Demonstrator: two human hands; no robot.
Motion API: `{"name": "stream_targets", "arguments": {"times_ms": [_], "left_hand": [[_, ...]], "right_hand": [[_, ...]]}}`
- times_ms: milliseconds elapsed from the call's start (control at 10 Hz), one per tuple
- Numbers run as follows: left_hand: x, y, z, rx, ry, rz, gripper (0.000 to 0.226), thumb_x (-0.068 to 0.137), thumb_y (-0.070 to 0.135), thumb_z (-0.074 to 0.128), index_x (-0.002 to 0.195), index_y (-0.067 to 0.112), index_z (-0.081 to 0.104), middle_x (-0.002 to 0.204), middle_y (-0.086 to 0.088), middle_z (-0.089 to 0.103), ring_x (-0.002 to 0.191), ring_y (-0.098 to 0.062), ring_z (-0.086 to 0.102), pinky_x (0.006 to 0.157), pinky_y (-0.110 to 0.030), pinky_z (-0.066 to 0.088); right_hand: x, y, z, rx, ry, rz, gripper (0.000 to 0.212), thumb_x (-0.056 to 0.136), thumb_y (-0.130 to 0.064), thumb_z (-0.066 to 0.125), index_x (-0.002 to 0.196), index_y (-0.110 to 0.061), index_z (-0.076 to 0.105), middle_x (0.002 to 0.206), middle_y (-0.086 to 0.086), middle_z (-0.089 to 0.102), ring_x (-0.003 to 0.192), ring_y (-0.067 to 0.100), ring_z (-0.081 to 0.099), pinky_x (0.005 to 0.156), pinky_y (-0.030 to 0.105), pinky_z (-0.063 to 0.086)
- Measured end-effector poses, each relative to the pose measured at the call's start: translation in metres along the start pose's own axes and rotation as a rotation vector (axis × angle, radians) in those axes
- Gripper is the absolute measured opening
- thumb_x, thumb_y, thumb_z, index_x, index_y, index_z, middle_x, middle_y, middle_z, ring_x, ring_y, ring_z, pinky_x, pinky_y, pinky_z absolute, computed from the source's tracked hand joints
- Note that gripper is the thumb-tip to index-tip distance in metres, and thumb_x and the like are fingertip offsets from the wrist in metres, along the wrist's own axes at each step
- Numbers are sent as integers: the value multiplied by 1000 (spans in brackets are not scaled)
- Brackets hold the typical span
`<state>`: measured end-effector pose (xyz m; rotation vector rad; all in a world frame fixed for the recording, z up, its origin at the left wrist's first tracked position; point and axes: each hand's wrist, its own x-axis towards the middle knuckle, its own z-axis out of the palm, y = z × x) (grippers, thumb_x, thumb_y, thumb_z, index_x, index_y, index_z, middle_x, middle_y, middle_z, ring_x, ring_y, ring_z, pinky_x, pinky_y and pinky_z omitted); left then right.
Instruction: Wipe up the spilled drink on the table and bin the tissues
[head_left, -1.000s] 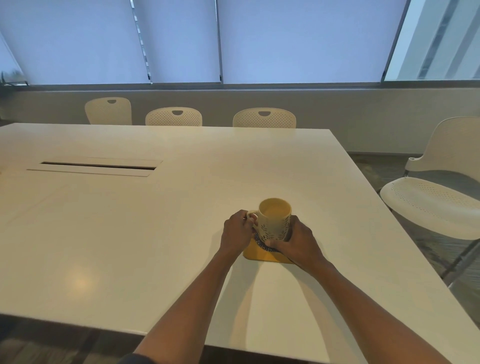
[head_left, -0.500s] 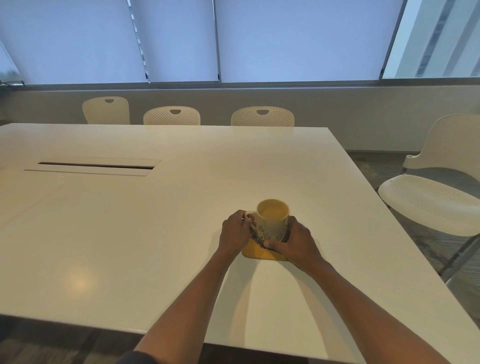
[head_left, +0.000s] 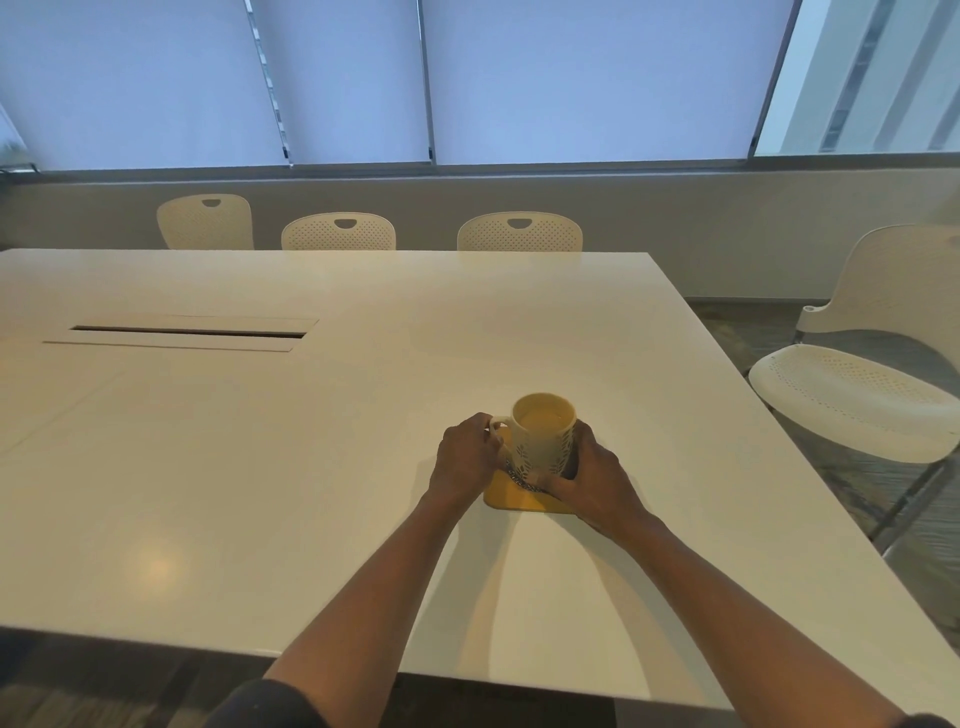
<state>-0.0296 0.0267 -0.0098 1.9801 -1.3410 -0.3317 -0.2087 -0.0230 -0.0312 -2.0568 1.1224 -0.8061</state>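
A cream mug (head_left: 543, 441) with a leaf pattern stands upright on a yellow coaster (head_left: 511, 498) on the white table (head_left: 260, 467). A light brown drink fills the mug. My left hand (head_left: 465, 460) grips the handle on the mug's left side. My right hand (head_left: 592, 475) wraps the mug's right side, thumb low near the base. I see no spill and no tissues on the table.
A long cable slot (head_left: 187, 332) lies in the table at the left. Three white chairs (head_left: 337, 231) stand along the far edge, and another white chair (head_left: 862, 384) sits at the right. The table's near edge runs just below my forearms.
Both hands stay on the mug. The view has shifted slightly; the mug and coaster have not visibly moved.
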Motion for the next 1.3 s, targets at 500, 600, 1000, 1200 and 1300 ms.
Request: {"name": "stream_targets", "arguments": {"times_ms": [500, 600, 1000, 1200, 1300], "left_hand": [[-32, 31, -13, 447, 41, 316, 48, 91, 9, 53, 138, 10, 42, 118, -7, 63, 97, -29, 66, 68, -39, 54], [-35, 30, -17, 460, 30, 320, 53, 90, 9, 55, 141, 10, 39, 125, -6, 62, 103, -26, 65, 73, -40, 56], [-37, 37, -17, 431, 18, 298, 61, 90, 2, 42, 149, 8, 28, 147, -9, 46, 126, -26, 53, 90, -39, 53], [-22, 52, -39, 417, 116, 402, 58, 103, 15, 29, 156, 11, 5, 165, -8, 10, 152, -20, 11, 119, -32, 20], [-13, 72, -55, 418, 129, 441, 57, 107, 30, 21, 156, 11, -2, 165, -6, -2, 152, -20, -2, 122, -33, 6]], "right_hand": [[-21, -35, -9, -233, 157, -42, 63, 95, -50, 45, 145, -15, 29, 138, 9, 54, 123, 29, 55, 88, 40, 50], [-23, -40, -12, -246, 121, -46, 63, 96, -50, 44, 146, -15, 27, 137, 9, 55, 121, 28, 55, 85, 36, 49], [-15, -46, -31, -377, 83, -10, 65, 96, -53, 39, 146, -14, 30, 144, 9, 48, 131, 25, 47, 96, 37, 45], [7, -69, -66, -461, 237, -79, 72, 96, -54, 34, 152, -13, 15, 158, 9, 25, 146, 25, 24, 114, 36, 29], [18, -89, -82, -497, 301, -132, 73, 96, -55, 32, 153, -13, 12, 161, 8, 17, 148, 25, 15, 117, 35, 20]]}}
